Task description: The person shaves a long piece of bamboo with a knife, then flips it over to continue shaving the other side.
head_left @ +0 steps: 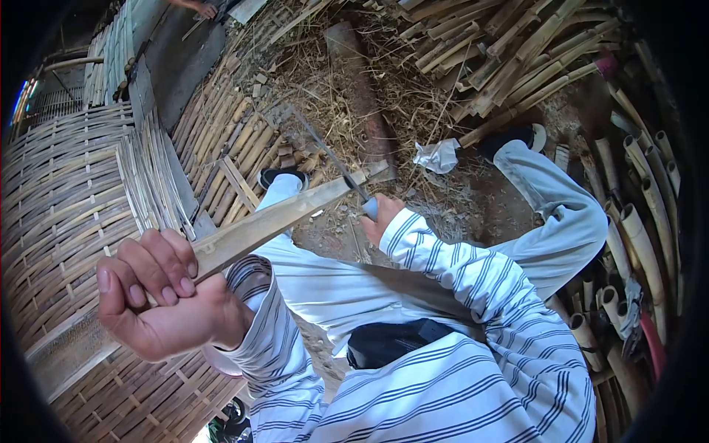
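My left hand (166,295) is closed around a long split bamboo slat (281,214), which runs from the lower left up to the middle of the view. In my right hand (384,218) is the pale grey handle of a knife (325,148). Its long, narrow blade points up and to the left, crossing the slat near the far end. Blade and slat overlap there in this view. Below the crossing are my outstretched legs in light trousers, with a black pouch (399,343) at the waist.
Woven bamboo panels (66,199) cover the left side. Split bamboo pieces (509,52) are piled at the upper right, and bamboo poles (642,229) stand along the right. Shavings surround a rusty beam (362,96) and crumpled white plastic (437,156). Another person's hand (205,10) shows at the top.
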Tool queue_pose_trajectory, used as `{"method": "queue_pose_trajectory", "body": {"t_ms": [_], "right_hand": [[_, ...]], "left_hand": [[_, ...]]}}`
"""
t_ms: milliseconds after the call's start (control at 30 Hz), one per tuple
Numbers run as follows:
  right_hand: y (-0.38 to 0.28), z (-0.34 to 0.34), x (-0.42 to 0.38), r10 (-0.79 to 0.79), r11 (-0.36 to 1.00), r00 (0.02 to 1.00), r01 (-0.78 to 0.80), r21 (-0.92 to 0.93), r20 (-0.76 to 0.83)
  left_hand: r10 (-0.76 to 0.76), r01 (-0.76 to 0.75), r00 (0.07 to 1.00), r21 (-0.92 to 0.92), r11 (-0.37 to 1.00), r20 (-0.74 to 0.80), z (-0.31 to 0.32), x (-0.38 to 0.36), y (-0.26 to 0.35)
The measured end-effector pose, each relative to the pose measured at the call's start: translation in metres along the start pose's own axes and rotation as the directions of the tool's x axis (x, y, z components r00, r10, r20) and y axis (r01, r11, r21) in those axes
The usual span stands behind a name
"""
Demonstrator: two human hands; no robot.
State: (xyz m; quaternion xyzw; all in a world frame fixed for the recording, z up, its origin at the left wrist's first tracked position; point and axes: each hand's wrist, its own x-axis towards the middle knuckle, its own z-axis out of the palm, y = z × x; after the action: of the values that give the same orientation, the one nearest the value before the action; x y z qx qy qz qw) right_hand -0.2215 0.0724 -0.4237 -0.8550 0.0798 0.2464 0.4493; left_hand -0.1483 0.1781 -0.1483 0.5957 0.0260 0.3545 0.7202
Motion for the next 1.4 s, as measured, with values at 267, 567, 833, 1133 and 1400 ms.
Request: {"method": "queue_pose_trajectory", "body": {"t_ms": [267, 567, 833, 1133, 1400], "right_hand": [[0.067, 0.034, 0.025, 0.137, 0.991, 0.988, -0.137, -0.006, 0.075], [0.042, 0.012, 0.003, 0.175, 0.968, 0.976, -0.147, -0.201, 0.128], [0.022, 0.001, 0.0, 0.134, 0.977, 0.973, -0.099, -0.187, 0.188], [0.039, 0.018, 0.002, 0.162, 0.97, 0.971, -0.124, -0.208, 0.174], [0.053, 0.019, 0.008, 0.152, 0.964, 0.981, -0.121, -0.235, 0.12]], "left_hand": [[0.066, -0.059, 0.995, 0.09, 0.994, -0.076, -0.017, -0.006, 0.004], [0.107, -0.079, 0.979, 0.161, 0.984, -0.174, -0.019, -0.009, 0.002], [0.13, -0.093, 0.966, 0.169, 0.981, -0.225, -0.027, -0.008, 0.004], [0.06, -0.053, 0.989, 0.053, 0.997, -0.137, -0.027, -0.014, 0.008], [0.194, -0.132, 0.932, 0.213, 0.968, -0.306, -0.03, -0.02, 0.008]]}}
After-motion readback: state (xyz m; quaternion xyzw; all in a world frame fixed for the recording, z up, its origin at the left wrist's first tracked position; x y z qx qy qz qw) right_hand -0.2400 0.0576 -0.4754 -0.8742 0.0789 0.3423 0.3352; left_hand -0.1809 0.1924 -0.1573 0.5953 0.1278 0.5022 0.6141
